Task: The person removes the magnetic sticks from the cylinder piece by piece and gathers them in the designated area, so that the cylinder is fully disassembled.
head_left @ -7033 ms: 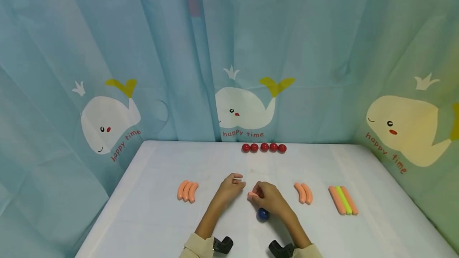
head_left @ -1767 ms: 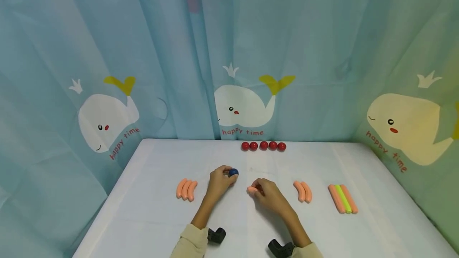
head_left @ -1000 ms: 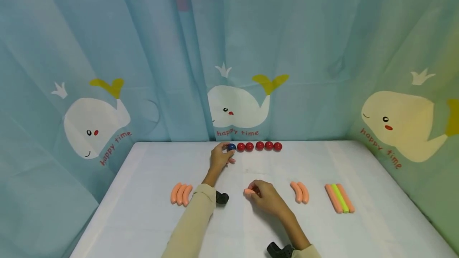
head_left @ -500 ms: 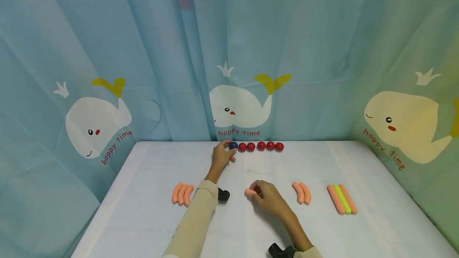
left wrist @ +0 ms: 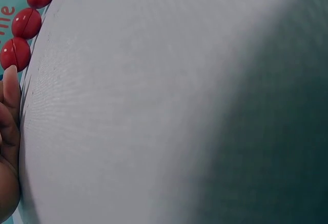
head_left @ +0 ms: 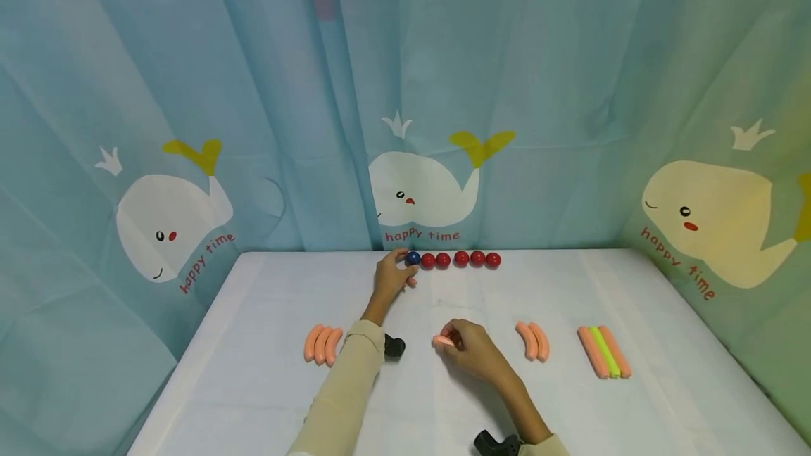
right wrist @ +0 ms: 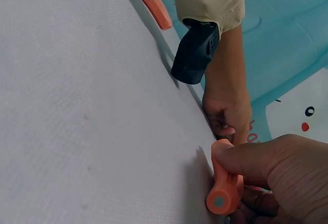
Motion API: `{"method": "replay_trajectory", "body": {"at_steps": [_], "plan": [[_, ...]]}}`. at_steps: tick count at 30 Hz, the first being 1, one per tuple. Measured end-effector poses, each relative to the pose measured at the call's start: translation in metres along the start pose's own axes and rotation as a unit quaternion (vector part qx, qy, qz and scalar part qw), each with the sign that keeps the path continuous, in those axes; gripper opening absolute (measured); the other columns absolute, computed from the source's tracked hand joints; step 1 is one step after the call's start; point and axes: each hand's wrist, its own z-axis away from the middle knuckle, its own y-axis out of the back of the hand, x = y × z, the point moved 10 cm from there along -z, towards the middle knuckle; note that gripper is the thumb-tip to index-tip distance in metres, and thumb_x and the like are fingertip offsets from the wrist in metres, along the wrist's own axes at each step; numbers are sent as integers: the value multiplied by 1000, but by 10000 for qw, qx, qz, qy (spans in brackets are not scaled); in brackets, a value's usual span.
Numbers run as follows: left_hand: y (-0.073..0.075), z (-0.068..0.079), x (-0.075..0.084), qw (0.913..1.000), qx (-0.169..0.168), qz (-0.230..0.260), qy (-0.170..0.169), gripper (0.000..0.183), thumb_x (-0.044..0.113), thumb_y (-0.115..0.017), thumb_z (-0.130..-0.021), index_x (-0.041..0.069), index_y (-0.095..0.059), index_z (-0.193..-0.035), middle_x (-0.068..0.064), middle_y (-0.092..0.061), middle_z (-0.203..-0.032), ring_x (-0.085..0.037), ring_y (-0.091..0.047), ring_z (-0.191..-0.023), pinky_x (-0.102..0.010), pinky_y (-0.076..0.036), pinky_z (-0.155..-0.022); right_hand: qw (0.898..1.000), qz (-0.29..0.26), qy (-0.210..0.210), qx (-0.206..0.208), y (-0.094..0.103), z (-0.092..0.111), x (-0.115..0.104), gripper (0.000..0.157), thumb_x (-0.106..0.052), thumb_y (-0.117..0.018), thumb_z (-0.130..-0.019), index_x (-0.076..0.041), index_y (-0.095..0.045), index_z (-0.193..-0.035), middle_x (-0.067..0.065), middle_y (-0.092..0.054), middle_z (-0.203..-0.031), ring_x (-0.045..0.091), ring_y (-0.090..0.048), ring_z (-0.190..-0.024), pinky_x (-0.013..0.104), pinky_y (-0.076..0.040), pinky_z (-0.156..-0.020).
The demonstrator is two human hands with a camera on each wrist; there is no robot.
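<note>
At the far edge of the table my left hand (head_left: 389,276) pinches a dark blue ball (head_left: 413,258) between thumb and fingers. The ball sits at the left end of a row of several red balls (head_left: 461,259), right beside the first one. In the left wrist view a thumb tip comes up against a red ball (left wrist: 16,54), and the blue ball is almost wholly hidden. My right hand (head_left: 476,352), near the table's middle, pinches a curved orange toy rod (head_left: 442,340). In the right wrist view that rod (right wrist: 221,175) shows a grey disc in its end.
Several curved orange rods (head_left: 322,345) lie left of the left sleeve. Two more curved rods (head_left: 532,340) are right of my right hand. Farther right, straight orange rods (head_left: 592,352) flank a yellow-green rod (head_left: 605,352). A whale-print curtain (head_left: 545,76) hangs behind the white table (head_left: 253,400).
The blue ball went from the table near my right hand into my left hand, then forward to the red row's left end. My right hand kept its rod. Little differs over the last second.
</note>
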Motion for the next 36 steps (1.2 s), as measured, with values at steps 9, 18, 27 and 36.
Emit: {"method": "replay_trajectory", "body": {"at_steps": [9,18,27,36], "plan": [[-3,-2,-4,9998,-84,150,108,51,12,-73,-87,5,-55,-134,-15,-62,-132,-5,-60,-47,-18,-43,-42,9999,23,-100,9,0,1,1,18,-24,-74,-87,-9,-65,-90,-5,-59,-78,3,-49,-69,21,-45,-62],[-4,2,0,9997,-99,203,100,54,13,-72,-88,4,-52,-137,-15,-61,-133,-4,-61,-48,-16,-44,-45,9992,308,78,231,0,0,2,18,-23,-74,-87,-7,-65,-87,-3,-54,-77,4,-45,-69,21,-42,-61],[5,15,3,9967,489,611,209,46,0,-62,-89,-5,-50,-133,-21,-60,-132,-14,-69,-57,-15,-48,-49,9980,343,5,532,9,-1,4,15,-16,-76,-85,-6,-65,-86,-2,-55,-76,5,-49,-68,22,-44,-61],[23,52,0,9891,759,980,792,39,-2,-54,-89,-7,-51,-128,-24,-60,-130,-22,-71,-61,-20,-52,-49,9973,4,-472,560,9,-5,8,14,-17,-75,-86,-6,-66,-85,-2,-56,-71,4,-50,-59,21,-43,-56]]}}
